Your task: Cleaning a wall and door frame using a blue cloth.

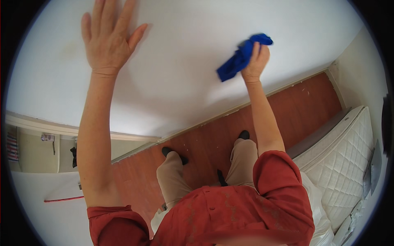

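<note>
A white wall (pixel 175 61) rises in front of me. My left hand (pixel 107 43) rests against it with the fingers spread, holding nothing; some fingertips run past the top of the view. Farther right, my right hand (pixel 258 63) grips a crumpled blue cloth (pixel 235 66) at the wall. One end of the cloth hangs down to the left, and another part bunches above the fingers. The palm and the thumb are hidden. A faint yellowish stain (pixel 70 49) shows on the wall left of my left hand.
A red-brown wooden floor (pixel 209 147) with small white flecks meets the wall at a pale baseboard (pixel 221 116). To the right a quilted mattress (pixel 341 163) stands near the side wall (pixel 366 67). An opening at left shows shelves (pixel 37 153); a red stick (pixel 63 199) lies below it.
</note>
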`<state>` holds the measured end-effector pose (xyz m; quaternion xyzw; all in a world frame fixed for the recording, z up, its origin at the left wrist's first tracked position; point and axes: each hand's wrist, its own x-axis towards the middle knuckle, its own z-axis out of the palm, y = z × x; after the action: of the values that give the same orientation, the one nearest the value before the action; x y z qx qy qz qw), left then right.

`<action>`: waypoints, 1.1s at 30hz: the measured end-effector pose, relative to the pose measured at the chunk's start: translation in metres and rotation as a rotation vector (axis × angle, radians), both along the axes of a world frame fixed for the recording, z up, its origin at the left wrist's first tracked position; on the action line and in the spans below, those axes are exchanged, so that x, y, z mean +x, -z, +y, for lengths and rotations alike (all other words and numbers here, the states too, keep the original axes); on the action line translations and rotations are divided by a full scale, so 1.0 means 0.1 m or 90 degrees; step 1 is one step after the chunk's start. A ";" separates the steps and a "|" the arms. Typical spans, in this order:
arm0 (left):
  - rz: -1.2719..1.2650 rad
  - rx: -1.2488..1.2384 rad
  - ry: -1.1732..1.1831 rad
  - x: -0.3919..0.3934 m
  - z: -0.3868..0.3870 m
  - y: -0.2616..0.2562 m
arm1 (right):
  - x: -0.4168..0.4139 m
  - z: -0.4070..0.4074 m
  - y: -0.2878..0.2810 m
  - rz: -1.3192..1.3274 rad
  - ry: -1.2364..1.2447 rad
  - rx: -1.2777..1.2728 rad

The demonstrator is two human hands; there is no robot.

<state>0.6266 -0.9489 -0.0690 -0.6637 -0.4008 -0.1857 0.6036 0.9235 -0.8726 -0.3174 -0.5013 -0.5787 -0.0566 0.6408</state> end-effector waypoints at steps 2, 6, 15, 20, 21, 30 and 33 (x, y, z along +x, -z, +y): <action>-0.108 -0.210 0.032 -0.05 0.02 0.00 | 0.16 -0.05 0.24 0.157 0.022 -0.158; 0.149 0.131 0.024 -0.08 0.18 -0.13 | 0.55 -0.06 1.20 0.108 0.211 -0.490; -0.128 -0.217 -0.036 -0.02 0.03 0.03 | 0.08 -0.17 1.16 0.784 -0.009 -0.558; 0.233 0.226 -0.048 -0.18 0.34 -0.17 | -0.35 -0.31 0.84 0.531 0.005 -0.311; 0.254 0.221 -0.111 -0.29 0.27 -0.18 | -0.64 -0.48 0.49 0.451 0.002 -0.274; -0.005 0.004 -0.005 -0.01 0.05 0.02 | -1.27 -0.95 -0.75 0.086 -0.180 0.091; -0.035 -0.033 0.016 0.06 0.06 0.10 | -1.24 -0.94 -0.58 -0.058 -0.122 0.035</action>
<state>0.6324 -0.9434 -0.0791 -0.6784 -0.4138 -0.2013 0.5727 0.7991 -0.9662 -0.2595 -0.4228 -0.6506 -0.0340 0.6299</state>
